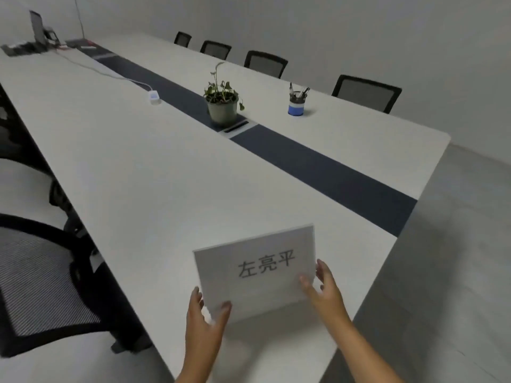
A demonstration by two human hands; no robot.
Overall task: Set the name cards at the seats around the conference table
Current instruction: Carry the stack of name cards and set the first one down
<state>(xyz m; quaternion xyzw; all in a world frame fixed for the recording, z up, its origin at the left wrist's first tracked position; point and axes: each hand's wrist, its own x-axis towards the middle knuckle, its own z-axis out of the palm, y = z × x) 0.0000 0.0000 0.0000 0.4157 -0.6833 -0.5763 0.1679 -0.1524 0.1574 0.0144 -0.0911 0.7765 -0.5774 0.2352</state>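
White table point(154, 172), long, with a dark blue strip point(318, 167) running down its middle. Head view, near end: one name card point(255, 272), pale with three dark printed characters, standing at the table's near corner, tilted slightly. Left hand point(204, 322) pinches the card's lower left corner, thumb on the front face, fingers behind. Right hand point(323, 288) grips the card's right edge, thumb on the front, fingers curled behind it. Mid-table: potted plant point(222, 102) in a grey-green pot, standing on the strip; pen holder point(296, 102), blue and white, with pens, to its right. White cable with small box point(153, 95) left of the strip. Far side: four black mesh chairs point(366, 92). Near left: black mesh chair point(47, 280), beside the table edge. Far end: laptop point(37, 30), blurred.
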